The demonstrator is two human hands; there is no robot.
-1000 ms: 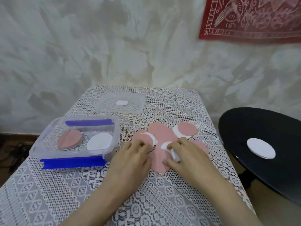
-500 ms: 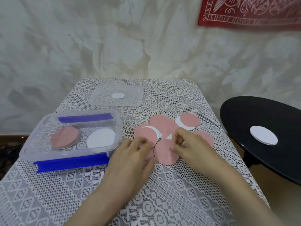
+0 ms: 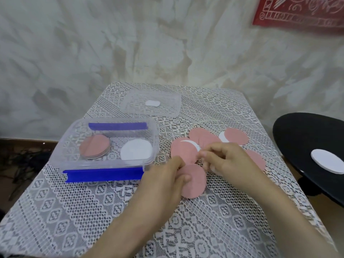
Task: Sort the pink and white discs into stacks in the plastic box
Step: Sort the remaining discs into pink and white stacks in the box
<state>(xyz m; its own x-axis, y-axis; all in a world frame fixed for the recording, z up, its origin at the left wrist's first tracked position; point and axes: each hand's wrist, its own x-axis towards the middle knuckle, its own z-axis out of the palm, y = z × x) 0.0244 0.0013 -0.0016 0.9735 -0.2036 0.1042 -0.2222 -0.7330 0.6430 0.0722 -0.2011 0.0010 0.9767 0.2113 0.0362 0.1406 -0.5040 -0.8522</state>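
Pink and white discs: the thin round pink and white discs (image 3: 206,139) lie loose and overlapping toward the right edge of the lace-covered table (image 3: 93,211), about midway between its near and far edges.
Box: the clear plastic box with blue clips (image 3: 104,175) stands by the left edge. Inside, a pink stack (image 3: 95,148) sits beside a white stack (image 3: 136,152).
Step in hand: teasing single discs out of the heap, I'd say.
How to do it well: take one disc by its rim and steady its neighbours so they don't slide. Then lay it squarely on the stack of its own colour.
Left hand: the left hand (image 3: 165,179) has its fingers curled and thumb on top, pinching the left rim of the nearest pink disc (image 3: 195,181).
Right hand: the right hand (image 3: 230,159) has its fingertips bunched, pinching at a white disc (image 3: 197,146). Only a crescent of that disc shows from under a pink one, and blur hides how firm the hold is.
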